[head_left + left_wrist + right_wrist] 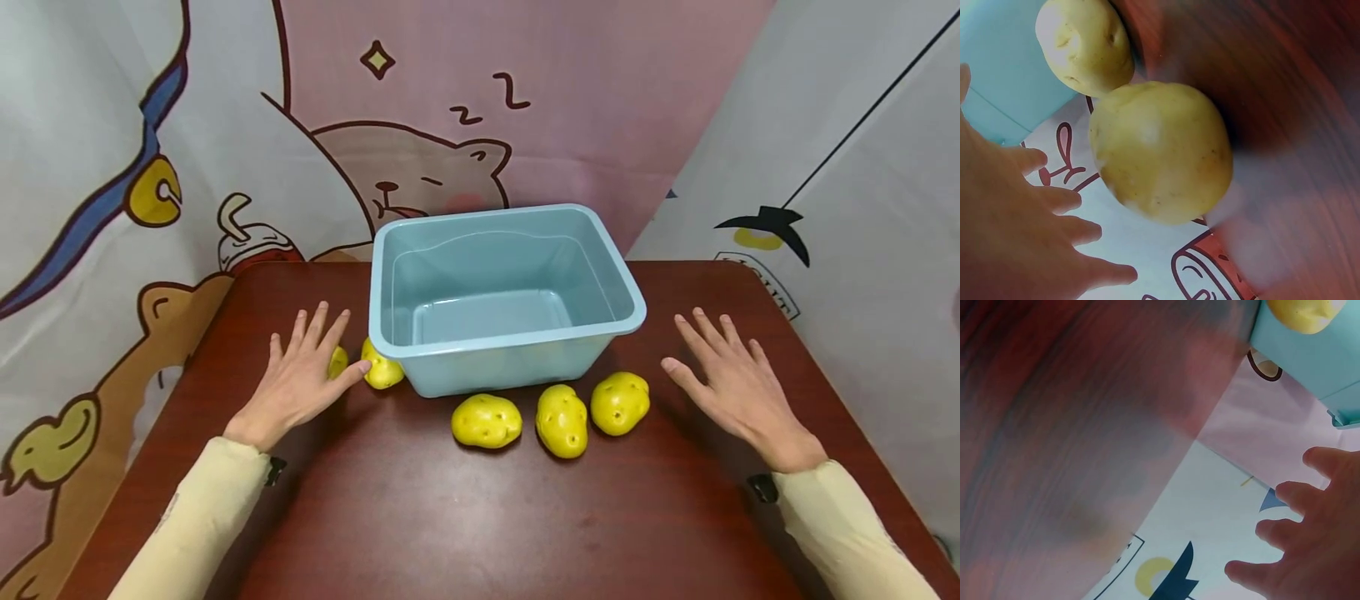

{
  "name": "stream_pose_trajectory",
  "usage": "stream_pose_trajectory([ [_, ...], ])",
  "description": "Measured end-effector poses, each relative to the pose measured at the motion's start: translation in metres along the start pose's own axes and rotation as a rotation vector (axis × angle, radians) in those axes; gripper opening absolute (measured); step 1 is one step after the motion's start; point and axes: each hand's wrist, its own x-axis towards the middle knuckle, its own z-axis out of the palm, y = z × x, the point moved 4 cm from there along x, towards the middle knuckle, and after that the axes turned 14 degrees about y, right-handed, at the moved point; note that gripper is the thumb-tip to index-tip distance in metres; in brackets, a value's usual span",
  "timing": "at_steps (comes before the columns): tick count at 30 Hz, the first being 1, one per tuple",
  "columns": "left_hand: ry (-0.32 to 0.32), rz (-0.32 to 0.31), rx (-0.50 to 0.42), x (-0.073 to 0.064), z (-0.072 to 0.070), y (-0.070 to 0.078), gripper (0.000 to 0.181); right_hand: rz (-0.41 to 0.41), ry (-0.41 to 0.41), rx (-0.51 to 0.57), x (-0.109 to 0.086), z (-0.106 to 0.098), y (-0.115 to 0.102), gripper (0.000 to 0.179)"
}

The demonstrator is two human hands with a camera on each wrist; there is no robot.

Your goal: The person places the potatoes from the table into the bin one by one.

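My left hand hovers over the table's left side with fingers spread, holding nothing. Beside and partly beneath it lie two yellow potatoes; one potato is mostly hidden by the hand, the other potato shows past the thumb. Both appear large in the left wrist view, the nearer potato in the middle. On the right, my right hand is also spread and holds nothing. Nearest to it is a potato, with another potato and a third potato to its left, in front of the bin.
A light blue plastic bin stands at the back middle of the dark reddish wooden table, its inside bare. Behind the table hangs a cartoon-printed curtain. Pale sleeves cover both forearms.
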Motion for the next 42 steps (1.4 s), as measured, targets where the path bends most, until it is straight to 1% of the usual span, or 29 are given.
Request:
stream_pose_trajectory([
  [9,0.015,-0.008,-0.021,0.002,0.001,0.008,0.094,-0.002,0.001,0.005,-0.001,0.003,-0.004,0.082],
  [12,0.032,-0.002,-0.025,0.001,0.001,0.01,0.094,-0.005,-0.003,0.005,-0.001,0.004,-0.006,0.082],
  [15,0.076,0.007,-0.05,0.001,-0.001,0.013,0.093,-0.011,-0.003,0.012,-0.002,0.003,-0.007,0.082],
  [19,0.177,0.021,-0.136,0.0,-0.01,0.02,0.09,-0.023,-0.003,0.048,-0.003,-0.001,-0.011,0.08],
  [23,0.268,0.074,-0.216,0.001,-0.019,0.032,0.084,-0.035,-0.016,0.091,-0.005,-0.006,-0.017,0.079],
  [28,0.3,0.125,-0.286,0.0,-0.022,0.049,0.078,-0.04,-0.052,0.123,-0.01,-0.009,-0.023,0.079],
  [32,0.322,0.154,-0.347,0.001,-0.025,0.057,0.076,-0.061,-0.092,0.168,-0.012,-0.004,-0.027,0.079],
  [34,0.315,0.168,-0.378,0.002,-0.026,0.061,0.075,-0.06,-0.131,0.205,-0.013,0.001,-0.028,0.081],
  [37,0.263,0.171,-0.41,0.007,-0.024,0.067,0.08,-0.063,-0.198,0.283,-0.014,0.01,-0.029,0.085],
  [39,0.221,0.155,-0.414,0.011,-0.024,0.072,0.085,-0.073,-0.247,0.331,-0.013,0.016,-0.031,0.09],
  [42,0.178,0.121,-0.396,0.015,-0.021,0.077,0.09,-0.107,-0.307,0.37,-0.014,0.026,-0.035,0.098],
])
